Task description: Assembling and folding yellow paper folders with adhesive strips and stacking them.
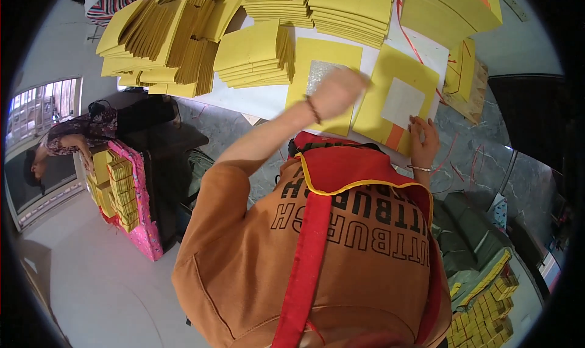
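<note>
Two flat yellow paper pieces lie side by side on the white tabletop. The left yellow piece (301, 67) has a shiny, silvery rectangle on it, partly covered by my left hand (341, 94). That hand is curled closed and slightly smeared by motion; whatever its fingers hold, if anything, is hidden. On the right yellow piece (381, 80) are a pale rectangle (403, 101) and an orange strip (395, 137). My right hand (425, 141) lies at this piece's near right edge, fingers spread, close to the strip.
Stacks of folded yellow paper (253, 55) line the table's far left, with another tall stack (451, 10) at the back right. Red string (409, 37) runs along the table (237, 98). At left, another person (85, 131) is beside yellow bundles (122, 183); more bundles (484, 314) sit lower right.
</note>
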Demonstrator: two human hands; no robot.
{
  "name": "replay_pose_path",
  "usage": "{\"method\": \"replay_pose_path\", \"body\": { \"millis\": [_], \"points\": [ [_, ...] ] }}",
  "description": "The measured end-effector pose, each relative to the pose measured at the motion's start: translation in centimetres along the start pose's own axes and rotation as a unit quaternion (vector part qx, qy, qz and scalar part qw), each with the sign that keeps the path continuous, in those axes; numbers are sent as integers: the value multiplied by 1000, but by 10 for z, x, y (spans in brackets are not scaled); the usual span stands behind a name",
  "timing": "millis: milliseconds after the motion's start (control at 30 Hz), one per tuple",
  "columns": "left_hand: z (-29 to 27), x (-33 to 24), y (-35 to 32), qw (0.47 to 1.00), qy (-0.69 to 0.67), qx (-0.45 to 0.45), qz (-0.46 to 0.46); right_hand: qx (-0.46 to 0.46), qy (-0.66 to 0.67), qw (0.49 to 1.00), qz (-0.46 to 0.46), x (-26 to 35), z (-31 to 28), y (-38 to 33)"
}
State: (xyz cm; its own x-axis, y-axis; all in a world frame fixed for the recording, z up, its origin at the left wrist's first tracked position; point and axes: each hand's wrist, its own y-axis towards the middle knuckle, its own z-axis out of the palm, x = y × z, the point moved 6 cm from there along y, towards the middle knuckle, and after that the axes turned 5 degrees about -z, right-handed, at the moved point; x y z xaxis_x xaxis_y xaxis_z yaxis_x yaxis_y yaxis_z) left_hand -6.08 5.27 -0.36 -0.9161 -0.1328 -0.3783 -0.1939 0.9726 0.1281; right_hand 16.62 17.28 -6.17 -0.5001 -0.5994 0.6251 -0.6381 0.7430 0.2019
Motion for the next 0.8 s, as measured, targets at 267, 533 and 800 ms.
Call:
{"method": "replay_pose_path", "body": {
  "millis": [267, 533, 800],
  "points": [
    [55, -82, -8, 972, -14, 97, 215, -10, 164, 986, -20, 4, 0, 2],
    [47, -75, -12, 977, -13, 80, 198, -13, 316, 945, 88, -30, 18, 0],
    [43, -72, -16, 970, -80, -2, 231, -22, 347, 931, 110, -31, 17, -1]
  ]
}}
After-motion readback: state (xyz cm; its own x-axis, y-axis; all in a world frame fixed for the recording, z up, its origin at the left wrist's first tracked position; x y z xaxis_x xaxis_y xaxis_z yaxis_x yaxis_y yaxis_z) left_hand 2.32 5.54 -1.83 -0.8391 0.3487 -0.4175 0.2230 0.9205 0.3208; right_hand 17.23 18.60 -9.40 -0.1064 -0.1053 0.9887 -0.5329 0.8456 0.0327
